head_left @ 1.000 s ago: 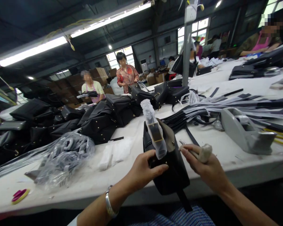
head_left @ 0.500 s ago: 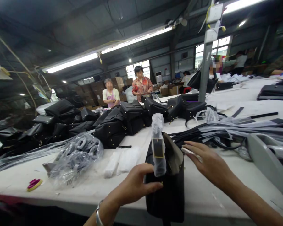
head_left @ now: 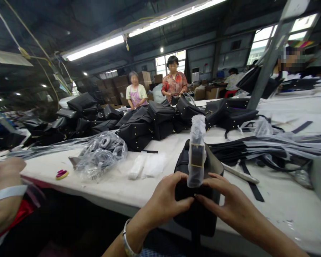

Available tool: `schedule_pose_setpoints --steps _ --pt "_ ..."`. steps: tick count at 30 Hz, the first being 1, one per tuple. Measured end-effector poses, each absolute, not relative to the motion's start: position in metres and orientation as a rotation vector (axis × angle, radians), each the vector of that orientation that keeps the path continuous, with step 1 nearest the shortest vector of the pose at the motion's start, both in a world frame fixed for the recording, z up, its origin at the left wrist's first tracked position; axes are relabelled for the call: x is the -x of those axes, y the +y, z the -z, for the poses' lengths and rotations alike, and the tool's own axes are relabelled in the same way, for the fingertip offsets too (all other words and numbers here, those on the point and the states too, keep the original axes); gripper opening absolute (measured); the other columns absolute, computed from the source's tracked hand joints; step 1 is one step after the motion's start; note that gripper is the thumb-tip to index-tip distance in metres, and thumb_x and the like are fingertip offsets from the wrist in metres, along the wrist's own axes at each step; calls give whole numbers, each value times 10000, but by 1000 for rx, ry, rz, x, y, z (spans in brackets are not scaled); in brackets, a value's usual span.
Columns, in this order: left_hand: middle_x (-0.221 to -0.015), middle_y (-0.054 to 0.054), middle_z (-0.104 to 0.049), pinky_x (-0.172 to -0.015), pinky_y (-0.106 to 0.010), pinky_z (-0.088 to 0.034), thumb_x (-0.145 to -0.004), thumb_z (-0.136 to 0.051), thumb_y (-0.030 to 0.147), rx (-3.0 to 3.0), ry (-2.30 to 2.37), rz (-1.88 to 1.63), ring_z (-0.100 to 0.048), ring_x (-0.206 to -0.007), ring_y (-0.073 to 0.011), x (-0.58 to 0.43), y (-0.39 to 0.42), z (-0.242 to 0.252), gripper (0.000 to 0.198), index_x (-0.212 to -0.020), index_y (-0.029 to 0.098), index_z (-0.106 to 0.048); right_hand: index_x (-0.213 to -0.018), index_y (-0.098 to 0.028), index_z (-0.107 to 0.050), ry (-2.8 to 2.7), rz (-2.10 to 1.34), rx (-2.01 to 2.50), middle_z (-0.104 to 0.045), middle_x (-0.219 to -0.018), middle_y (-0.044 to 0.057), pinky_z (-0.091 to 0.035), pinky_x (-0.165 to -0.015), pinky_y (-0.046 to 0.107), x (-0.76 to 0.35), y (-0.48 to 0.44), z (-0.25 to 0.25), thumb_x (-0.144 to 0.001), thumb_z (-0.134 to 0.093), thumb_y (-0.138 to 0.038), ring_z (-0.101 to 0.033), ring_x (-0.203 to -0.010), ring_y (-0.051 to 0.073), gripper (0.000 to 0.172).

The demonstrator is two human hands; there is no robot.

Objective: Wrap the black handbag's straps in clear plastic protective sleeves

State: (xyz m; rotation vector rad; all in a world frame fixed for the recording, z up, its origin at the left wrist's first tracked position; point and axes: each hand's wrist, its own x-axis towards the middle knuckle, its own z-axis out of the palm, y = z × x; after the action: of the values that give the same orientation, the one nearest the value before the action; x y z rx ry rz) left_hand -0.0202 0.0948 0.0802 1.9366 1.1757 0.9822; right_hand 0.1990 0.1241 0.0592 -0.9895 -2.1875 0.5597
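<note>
A black handbag (head_left: 199, 224) stands upright at the table's front edge, its top open and its pale lining showing. Its handle (head_left: 197, 160) rises wrapped in translucent film, with a gold-framed buckle showing through. My left hand (head_left: 164, 198) grips the near end panel from the left, fingers behind the top edge and thumb in front. From the right, my right hand (head_left: 231, 205) pinches the same panel, its fingertips close to the left ones at a small gold stud. A pale slim tool (head_left: 242, 174) lies on the table right of the bag.
Black bags (head_left: 135, 134) are heaped across the table. Nearer lie a clear bag of grey rings (head_left: 104, 153), white packets (head_left: 149, 166) and a magenta-yellow object (head_left: 61, 174). Film-wrapped straps (head_left: 273, 148) lie right. A co-worker's arm (head_left: 6, 189) is at left; other people stand beyond.
My right hand has put the pale tool down on the table and come to the handbag opposite my left hand. The view has turned left, bringing a co-worker's arm into sight.
</note>
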Motion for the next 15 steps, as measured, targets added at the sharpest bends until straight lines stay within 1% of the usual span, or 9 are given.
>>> schedule_pose_setpoints --steps 3,4,6,8,9,11,13,15 --pt "-1058 -30 -718 -903 -311 -478 -768 -717 117 -1950 1162 -1004 -646 -985 -213 17 95 -73 358 -1109 205 -657 -1100 -253 -739 -2208 -737 1017 -747 -1161 54 -446 -1088 481 -198 125 -67 -900 -645 -351 -631 -1197 297 241" --pt "-1045 -32 -719 -890 -306 -482 -763 -714 117 -1951 1164 -1016 -649 -972 -212 16 96 -70 344 -1092 201 -656 -1103 -245 -738 -2201 -787 1032 -746 -1159 54 -480 -1052 444 -198 126 -69 -897 -647 -350 -643 -1175 288 249" --pt "-1034 -36 -719 -870 -302 -489 -748 -716 118 -1961 1174 -1032 -653 -954 -214 14 99 -66 342 -1075 194 -651 -1084 -229 -739 -2167 -844 1069 -756 -1104 47 -541 -949 379 -196 127 -69 -874 -655 -322 -691 -1065 265 245" --pt "-1032 -39 -718 -865 -304 -496 -744 -719 117 -1969 1162 -1027 -658 -947 -215 15 102 -65 350 -1079 187 -647 -1066 -220 -735 -2149 -834 1080 -760 -1070 41 -565 -886 354 -193 128 -67 -851 -657 -297 -712 -981 249 240" --pt "-1038 -41 -718 -872 -309 -499 -751 -721 117 -1971 1153 -1026 -660 -953 -215 16 102 -65 349 -1084 187 -647 -1056 -219 -733 -2146 -782 1072 -759 -1071 44 -564 -892 366 -193 129 -64 -843 -659 -294 -710 -983 255 237" --pt "-1086 -50 -710 -919 -334 -495 -772 -732 128 -1971 1191 -1083 -650 -1011 -227 18 99 -65 358 -1113 197 -645 -1058 -220 -727 -2122 -574 1056 -757 -1083 60 -547 -944 435 -192 126 -60 -845 -661 -321 -686 -1051 295 244" --pt "-1166 -62 -686 -991 -378 -474 -803 -742 165 -1950 1312 -1229 -616 -1109 -248 20 89 -62 370 -1154 217 -634 -1119 -221 -704 -2056 -296 1055 -747 -1114 80 -510 -1002 508 -192 118 -55 -875 -651 -355 -653 -1120 328 283" --pt "-1223 -75 -660 -996 -399 -481 -859 -710 216 -1852 1451 -1404 -594 -1153 -257 20 74 -54 350 -1195 230 -613 -1179 -231 -667 -1963 -72 1082 -731 -1139 88 -502 -1017 517 -194 103 -51 -926 -615 -361 -650 -1127 325 289"
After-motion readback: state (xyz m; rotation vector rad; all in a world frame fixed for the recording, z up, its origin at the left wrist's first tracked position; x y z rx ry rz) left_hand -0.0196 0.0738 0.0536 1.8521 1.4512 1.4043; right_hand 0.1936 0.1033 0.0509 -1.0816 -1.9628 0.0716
